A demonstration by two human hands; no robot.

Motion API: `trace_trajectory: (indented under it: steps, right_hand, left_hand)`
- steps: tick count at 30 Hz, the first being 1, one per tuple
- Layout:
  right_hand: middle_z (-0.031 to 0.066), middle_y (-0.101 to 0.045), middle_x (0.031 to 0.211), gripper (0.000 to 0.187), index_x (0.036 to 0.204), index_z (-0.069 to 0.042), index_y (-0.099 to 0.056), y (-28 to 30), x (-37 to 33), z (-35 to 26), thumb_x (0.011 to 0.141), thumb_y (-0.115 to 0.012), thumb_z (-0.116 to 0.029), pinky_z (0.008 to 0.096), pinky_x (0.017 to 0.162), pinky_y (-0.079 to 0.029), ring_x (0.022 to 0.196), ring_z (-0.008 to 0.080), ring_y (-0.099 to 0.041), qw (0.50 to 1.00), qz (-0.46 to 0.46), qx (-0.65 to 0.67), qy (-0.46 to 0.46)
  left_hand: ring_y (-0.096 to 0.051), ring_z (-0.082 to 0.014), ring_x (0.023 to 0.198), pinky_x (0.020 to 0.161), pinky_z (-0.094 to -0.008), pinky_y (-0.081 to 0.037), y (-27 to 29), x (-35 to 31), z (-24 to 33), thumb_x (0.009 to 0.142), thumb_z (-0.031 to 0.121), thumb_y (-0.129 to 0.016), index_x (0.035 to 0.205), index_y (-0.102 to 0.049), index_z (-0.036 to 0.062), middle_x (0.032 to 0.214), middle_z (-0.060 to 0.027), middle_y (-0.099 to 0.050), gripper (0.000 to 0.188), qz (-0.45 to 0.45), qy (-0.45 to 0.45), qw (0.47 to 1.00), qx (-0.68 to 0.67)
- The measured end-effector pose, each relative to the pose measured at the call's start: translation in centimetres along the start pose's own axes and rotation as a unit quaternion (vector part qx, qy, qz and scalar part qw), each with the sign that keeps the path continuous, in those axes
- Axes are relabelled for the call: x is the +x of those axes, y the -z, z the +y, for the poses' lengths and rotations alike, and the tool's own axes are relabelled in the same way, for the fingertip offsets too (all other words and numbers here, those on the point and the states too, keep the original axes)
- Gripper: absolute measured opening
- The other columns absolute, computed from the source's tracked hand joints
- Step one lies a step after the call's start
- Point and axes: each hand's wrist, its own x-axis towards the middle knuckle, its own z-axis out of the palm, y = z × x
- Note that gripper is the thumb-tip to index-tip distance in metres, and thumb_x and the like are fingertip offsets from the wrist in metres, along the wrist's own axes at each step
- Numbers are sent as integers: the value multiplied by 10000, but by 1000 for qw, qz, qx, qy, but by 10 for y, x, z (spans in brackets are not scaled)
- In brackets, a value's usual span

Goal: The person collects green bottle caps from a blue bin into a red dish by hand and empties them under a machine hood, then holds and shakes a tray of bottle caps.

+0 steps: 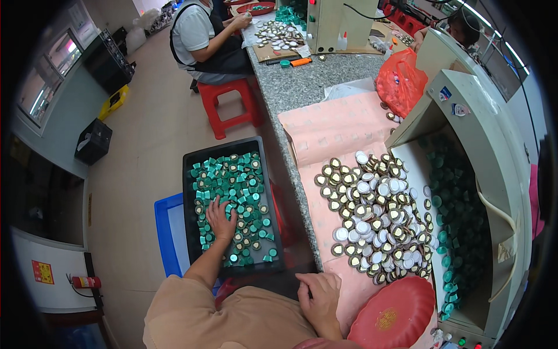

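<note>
My left hand [221, 220] reaches down into a black tray [269, 168] on my left. Its fingers are spread over the small green cups [232, 192] lying there, touching some of them; none is plainly gripped. Among these cups are several with round brown-rimmed, gold-centred discs. At the table's near edge rests my right hand [321, 296], fingers loosely bent, thumb apart, nothing seen in it. Ahead of it, a large heap of scallop-edged discs [378, 215] covers part of a pink sheet [337, 125]; some show gold centres, others white faces.
A red scalloped plate [401, 314] lies beside the heap. To the right, a grey machine housing [476, 110] holds many green cups. A red plastic bag [401, 81] sits behind the discs. Beneath the tray is a blue bin [168, 232]. Another person sits on a red stool [229, 107] farther along.
</note>
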Motion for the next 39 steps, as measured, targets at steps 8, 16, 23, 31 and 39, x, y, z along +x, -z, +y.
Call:
trace_trajectory:
  steps: [8, 16, 23, 31, 39]
  right_hand:
    - [38, -677, 870, 223, 969, -110, -702, 1, 2, -3, 768, -681, -15, 390, 839, -411, 824, 251, -599, 1000, 13, 7, 14]
    - [22, -673, 907, 250, 1003, -120, -707, 0, -3, -3, 766, -692, -44, 391, 899, -406, 866, 229, -602, 1000, 4, -17, 15]
    - [41, -673, 874, 232, 966, -106, -704, 1, 0, -7, 754, -693, -13, 390, 852, -409, 846, 248, -597, 1000, 14, -13, 24]
    - [21, -679, 903, 231, 1003, -113, -705, 1, -2, -8, 781, -689, -52, 386, 909, -395, 873, 220, -609, 999, -1, -33, 23]
    - [31, -679, 897, 213, 988, -116, -708, -4, -5, -8, 785, -686, -57, 389, 898, -397, 875, 221, -610, 999, 2, -41, 36]
  left_hand:
    - [-355, -346, 1404, 1176, -510, -210, 1, -2, -2, 847, 244, -681, 1176, -592, 169, 1484, -80, -457, 348, 3, 10, 1000, -2]
    - [-364, -361, 1396, 1171, -533, -214, 0, -2, -3, 835, 253, -674, 1167, -599, 163, 1483, -91, -460, 352, 7, 10, 1000, -11]
    - [-362, -361, 1398, 1173, -532, -211, 0, -2, -5, 821, 248, -683, 1164, -603, 164, 1479, -92, -463, 362, 11, 8, 1000, -5]
    - [-362, -357, 1394, 1173, -528, -212, -1, -3, -5, 817, 253, -686, 1160, -607, 177, 1472, -90, -467, 360, 11, 18, 1000, -14]
    - [-351, -353, 1395, 1179, -527, -208, 4, -3, -6, 818, 264, -682, 1157, -618, 177, 1476, -80, -457, 356, 8, 27, 1000, -14]
